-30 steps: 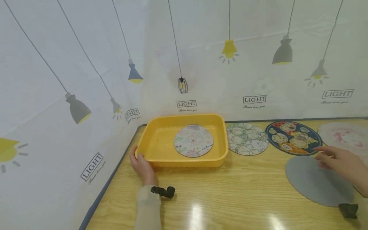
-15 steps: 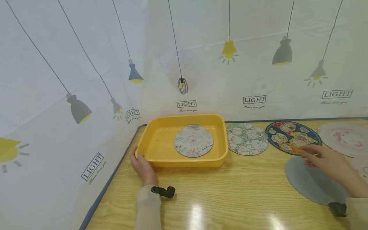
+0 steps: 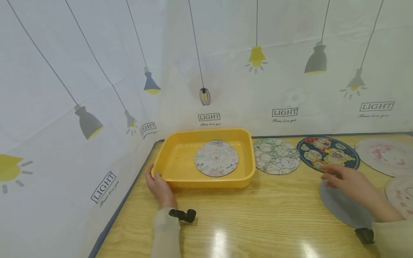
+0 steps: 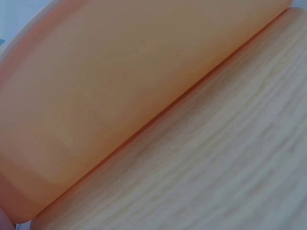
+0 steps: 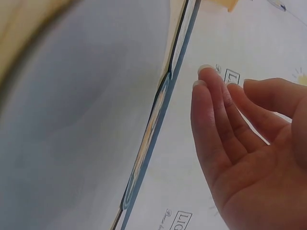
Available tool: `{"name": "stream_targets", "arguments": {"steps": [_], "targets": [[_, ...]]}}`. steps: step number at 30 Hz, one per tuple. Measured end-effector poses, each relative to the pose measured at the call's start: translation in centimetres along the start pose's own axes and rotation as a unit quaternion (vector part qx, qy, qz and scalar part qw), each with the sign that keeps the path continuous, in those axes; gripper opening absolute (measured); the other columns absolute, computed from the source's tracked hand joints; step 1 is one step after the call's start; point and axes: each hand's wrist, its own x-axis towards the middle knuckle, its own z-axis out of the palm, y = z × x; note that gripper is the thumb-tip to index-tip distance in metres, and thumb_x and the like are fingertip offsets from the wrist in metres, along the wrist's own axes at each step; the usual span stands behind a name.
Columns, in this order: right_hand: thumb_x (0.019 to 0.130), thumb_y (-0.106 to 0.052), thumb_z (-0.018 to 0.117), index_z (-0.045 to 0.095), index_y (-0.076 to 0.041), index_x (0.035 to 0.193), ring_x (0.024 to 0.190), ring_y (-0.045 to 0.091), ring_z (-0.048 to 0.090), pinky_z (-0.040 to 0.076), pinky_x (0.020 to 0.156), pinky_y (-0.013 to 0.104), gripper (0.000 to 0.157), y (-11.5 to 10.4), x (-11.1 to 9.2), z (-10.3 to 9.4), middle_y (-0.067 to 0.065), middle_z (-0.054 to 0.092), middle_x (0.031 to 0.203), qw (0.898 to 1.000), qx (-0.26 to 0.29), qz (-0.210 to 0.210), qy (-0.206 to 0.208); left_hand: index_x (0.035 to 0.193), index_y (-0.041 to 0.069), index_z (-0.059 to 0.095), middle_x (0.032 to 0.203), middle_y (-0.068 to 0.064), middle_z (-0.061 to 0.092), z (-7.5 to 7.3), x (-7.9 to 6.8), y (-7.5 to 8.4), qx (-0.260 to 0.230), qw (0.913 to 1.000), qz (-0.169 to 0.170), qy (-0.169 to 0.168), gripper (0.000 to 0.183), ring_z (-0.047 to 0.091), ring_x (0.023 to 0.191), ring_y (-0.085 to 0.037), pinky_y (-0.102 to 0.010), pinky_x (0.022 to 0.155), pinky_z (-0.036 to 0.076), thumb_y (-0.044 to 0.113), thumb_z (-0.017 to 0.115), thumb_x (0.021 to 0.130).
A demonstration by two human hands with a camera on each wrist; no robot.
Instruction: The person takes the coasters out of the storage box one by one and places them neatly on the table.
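My left hand [image 3: 160,188] grips the front left corner of a yellow plastic tray [image 3: 180,159], thumb at the rim. The left wrist view is filled by the tray's outer wall [image 4: 120,72] and the wood tabletop. Inside the tray lies a round mat [image 3: 217,158] with faint coloured doodles. My right hand [image 3: 351,186] hovers over a plain grey round mat [image 3: 342,204], with nothing held. In the right wrist view its fingers [image 5: 206,115] are loosely bent, thumb apart from them, above the grey surface. The hand and forearm hide part of that mat.
Right of the tray lie a green flower-line mat [image 3: 277,156], a dark blue mat with cartoon figures [image 3: 309,143], and a pale pink mat [image 3: 387,154]. Another pale mat [image 3: 401,195] sits at the right edge. A lamp-printed white sheet [image 3: 232,89] stands behind the table [image 3: 258,222].
My right hand has moved left over the grey mat, uncovering the pale mat at the right edge. The left hand and the tray have stayed put.
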Motion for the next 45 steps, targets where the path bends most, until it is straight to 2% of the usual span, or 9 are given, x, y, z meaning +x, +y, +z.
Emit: {"name": "stream_targets", "arguments": {"steps": [5, 12, 16, 22, 28, 38, 45], "targets": [[0.097, -0.033, 0.040, 0.040, 0.000, 0.135, 0.085, 0.017, 0.065, 0.051, 0.071, 0.039, 0.051, -1.0, 0.0, 0.5, 0.020, 0.061, 0.114, 1.000, 0.009, -0.014, -0.010, 0.130, 0.017, 0.045, 0.136, 0.002, 0.042, -0.2, 1.0, -1.2, -0.003, 1.0000, 0.006, 0.004, 0.045, 0.046, 0.119, -0.019, -0.034, 0.096, 0.039, 0.006, 0.031, 0.089], [0.096, -0.029, 0.045, 0.048, -0.002, 0.129, 0.083, 0.017, 0.064, 0.049, 0.065, 0.032, 0.043, -2.6, 0.7, 1.9, 0.012, 0.063, 0.107, 0.998, 0.000, -0.059, 0.003, 0.129, 0.017, 0.046, 0.136, 0.002, 0.042, -0.3, 1.6, -2.0, 0.000, 0.9997, 0.021, 0.013, 0.044, 0.045, 0.118, -0.017, -0.033, 0.096, 0.037, 0.007, 0.032, 0.089], [0.096, -0.030, 0.044, 0.049, -0.004, 0.129, 0.087, 0.021, 0.062, 0.049, 0.066, 0.036, 0.042, -3.8, 0.8, 2.4, 0.012, 0.063, 0.108, 0.998, 0.002, -0.060, 0.005, 0.129, 0.017, 0.046, 0.136, 0.003, 0.041, -0.4, 1.6, -1.9, 0.007, 0.9996, 0.021, 0.014, 0.043, 0.045, 0.118, -0.016, -0.032, 0.096, 0.037, 0.008, 0.032, 0.090], [0.096, -0.034, 0.044, 0.048, -0.007, 0.130, 0.097, 0.027, 0.061, 0.050, 0.075, 0.042, 0.044, -5.2, 0.9, 3.2, 0.014, 0.060, 0.115, 0.997, 0.047, -0.059, -0.007, 0.129, 0.017, 0.046, 0.137, 0.003, 0.041, -0.5, 1.6, -2.0, 0.016, 0.9994, 0.024, 0.017, 0.043, 0.044, 0.117, -0.014, -0.032, 0.096, 0.037, 0.008, 0.031, 0.089], [0.095, -0.035, 0.045, 0.049, -0.009, 0.130, 0.105, 0.030, 0.057, 0.049, 0.080, 0.044, 0.044, -6.5, 1.7, 4.4, 0.012, 0.059, 0.118, 0.996, 0.061, -0.064, -0.009, 0.130, 0.017, 0.046, 0.136, 0.004, 0.041, -0.6, 1.7, -2.1, 0.015, 0.9995, 0.021, 0.017, 0.044, 0.045, 0.117, -0.014, -0.032, 0.095, 0.037, 0.008, 0.031, 0.090], [0.095, -0.029, 0.046, 0.054, -0.013, 0.126, 0.101, 0.024, 0.060, 0.050, 0.080, 0.040, 0.035, -10.0, 3.4, 6.0, 0.008, 0.062, 0.114, 0.994, 0.067, -0.091, 0.011, 0.128, 0.016, 0.047, 0.134, 0.002, 0.043, -0.3, 1.6, -2.0, 0.003, 0.9995, 0.023, 0.021, 0.043, 0.046, 0.116, -0.016, -0.032, 0.096, 0.038, 0.007, 0.032, 0.089], [0.095, -0.023, 0.048, 0.058, -0.015, 0.121, 0.095, 0.018, 0.062, 0.051, 0.079, 0.035, 0.029, -12.2, 4.5, 7.9, 0.004, 0.063, 0.112, 0.984, 0.113, -0.131, 0.046, 0.128, 0.018, 0.046, 0.134, 0.003, 0.043, -0.2, 1.5, -2.0, 0.006, 0.9996, 0.023, 0.012, 0.043, 0.047, 0.117, -0.019, -0.034, 0.095, 0.038, 0.009, 0.031, 0.090]]}}
